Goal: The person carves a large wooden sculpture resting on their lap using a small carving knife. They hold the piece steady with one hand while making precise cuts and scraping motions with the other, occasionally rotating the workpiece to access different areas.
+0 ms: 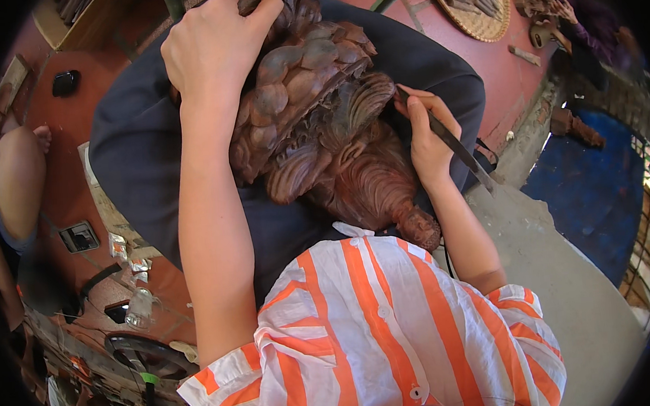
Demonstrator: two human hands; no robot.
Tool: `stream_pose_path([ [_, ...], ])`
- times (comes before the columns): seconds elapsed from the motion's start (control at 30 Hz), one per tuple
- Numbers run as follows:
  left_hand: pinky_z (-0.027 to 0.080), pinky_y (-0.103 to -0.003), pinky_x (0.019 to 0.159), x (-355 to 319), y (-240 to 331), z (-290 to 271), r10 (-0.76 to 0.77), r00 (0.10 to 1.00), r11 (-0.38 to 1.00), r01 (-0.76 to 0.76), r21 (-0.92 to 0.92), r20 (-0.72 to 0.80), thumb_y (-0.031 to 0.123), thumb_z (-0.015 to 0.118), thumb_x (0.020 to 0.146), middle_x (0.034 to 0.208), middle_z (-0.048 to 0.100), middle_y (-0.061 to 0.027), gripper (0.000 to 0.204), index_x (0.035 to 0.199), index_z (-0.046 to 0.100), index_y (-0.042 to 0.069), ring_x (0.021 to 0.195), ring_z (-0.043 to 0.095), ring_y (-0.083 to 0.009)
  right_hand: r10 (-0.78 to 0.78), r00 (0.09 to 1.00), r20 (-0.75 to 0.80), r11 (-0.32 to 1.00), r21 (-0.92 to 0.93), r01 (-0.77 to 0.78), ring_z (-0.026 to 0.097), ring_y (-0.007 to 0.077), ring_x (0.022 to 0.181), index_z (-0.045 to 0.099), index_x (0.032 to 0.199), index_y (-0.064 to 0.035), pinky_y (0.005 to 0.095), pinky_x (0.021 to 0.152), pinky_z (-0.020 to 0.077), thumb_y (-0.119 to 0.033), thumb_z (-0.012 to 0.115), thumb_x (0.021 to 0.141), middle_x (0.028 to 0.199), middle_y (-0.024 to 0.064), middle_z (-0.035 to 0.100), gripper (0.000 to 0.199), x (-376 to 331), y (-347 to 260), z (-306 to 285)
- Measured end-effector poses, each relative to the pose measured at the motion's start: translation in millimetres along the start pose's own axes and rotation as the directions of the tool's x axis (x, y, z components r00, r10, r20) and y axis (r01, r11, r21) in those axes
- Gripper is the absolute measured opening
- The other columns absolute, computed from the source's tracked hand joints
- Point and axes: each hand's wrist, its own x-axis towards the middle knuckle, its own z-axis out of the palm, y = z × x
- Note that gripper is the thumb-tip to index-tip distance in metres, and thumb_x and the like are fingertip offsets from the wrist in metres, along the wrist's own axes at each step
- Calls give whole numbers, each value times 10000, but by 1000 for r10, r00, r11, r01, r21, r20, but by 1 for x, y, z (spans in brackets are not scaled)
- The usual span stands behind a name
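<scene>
A dark reddish-brown wood carving [320, 121] lies across my lap, with rounded lumps along one side and fine wavy grooves on its near part. A small carved head [418, 227] sticks out at its near end, close to my shirt. My left hand [215, 46] is closed over the carving's far left end, its fingertips partly hidden behind the wood. In my right hand [432, 133] is a slim dark carving tool [451, 139], slanting from the carving's right side down to the right. Its upper tip meets or nearly meets the wood; I cannot tell which.
A round woven basket [496, 25] of tools lies at the far right, near another person's hands [563, 13] on a brown piece. A bare knee [21, 166] is at the left. Bottles [139, 307] and a black case [66, 83] lie on red tiles; a blue sheet [584, 187] is right.
</scene>
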Motion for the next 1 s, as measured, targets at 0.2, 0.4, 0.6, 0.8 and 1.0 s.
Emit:
stream_pose_path([
  [0.2,515,-432,762,1,0,-7,-3,997,1000,5,-21,76,627,530,801,848,694,-177,568,1015,712,135,865,659,-388,89,990,106,988,120,-102,638,216,1001,605,1077,90,299,879,510,-75,476,974,1091,166,635,233,-22,-15,-30],
  [0.4,504,-465,756,-2,-15,-5,11,1000,996,-13,-90,-19,582,527,823,806,680,-207,532,866,698,80,844,650,-407,41,988,152,997,61,-50,596,256,1073,556,1112,85,375,961,449,-252,354,1024,1137,207,617,403,-111,-21,-99],
  [0.6,493,-489,782,-10,-23,-9,-62,998,996,61,-61,-18,598,478,871,873,677,-234,594,890,681,40,878,643,-425,-139,975,-176,990,-9,139,535,286,1155,524,1204,52,396,1031,371,-269,315,1035,1163,207,597,418,-129,-9,-75],
  [0.8,490,-520,771,-31,-26,-6,-104,993,994,101,-45,-59,543,436,928,852,645,-308,611,915,628,-37,865,627,-479,53,975,-215,993,115,-28,602,175,979,591,1080,33,321,920,447,-263,377,1025,1062,137,658,369,-28,19,-108],
  [1.0,478,-533,746,-64,-29,-21,-153,988,983,156,-96,39,498,433,949,786,622,-330,566,855,572,-42,810,616,-497,119,974,-192,989,113,-99,627,136,797,632,959,26,273,777,491,-217,518,971,967,123,686,268,19,14,-112],
])
